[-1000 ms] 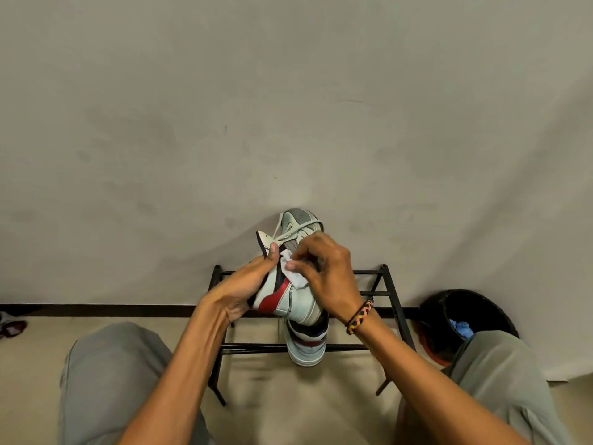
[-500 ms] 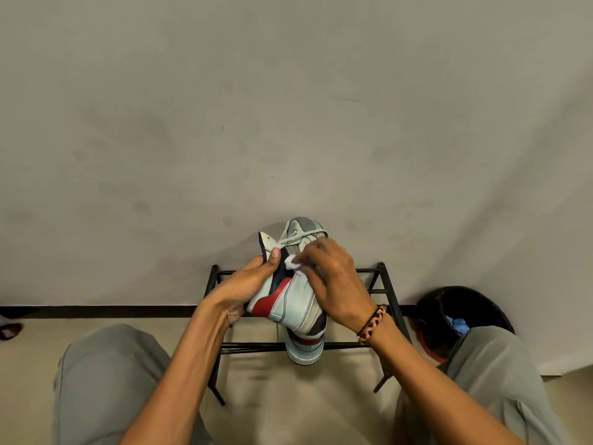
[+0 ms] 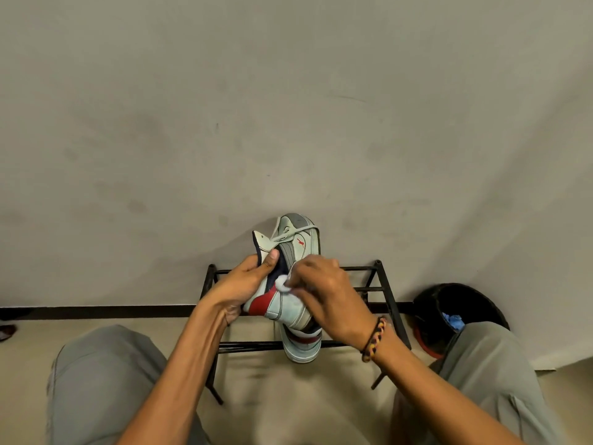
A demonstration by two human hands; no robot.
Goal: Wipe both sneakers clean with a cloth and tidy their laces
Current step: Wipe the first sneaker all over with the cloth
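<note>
Sneaker is held up over the rack, toe upward; the left hand grips its collar, thumb on the tongue. The right hand pinches a white cloth against its side. A second sneaker rests at the rack's front edge.

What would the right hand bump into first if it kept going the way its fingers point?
The right hand already presses the cloth on the held sneaker; past that, probably the left hand.
</note>
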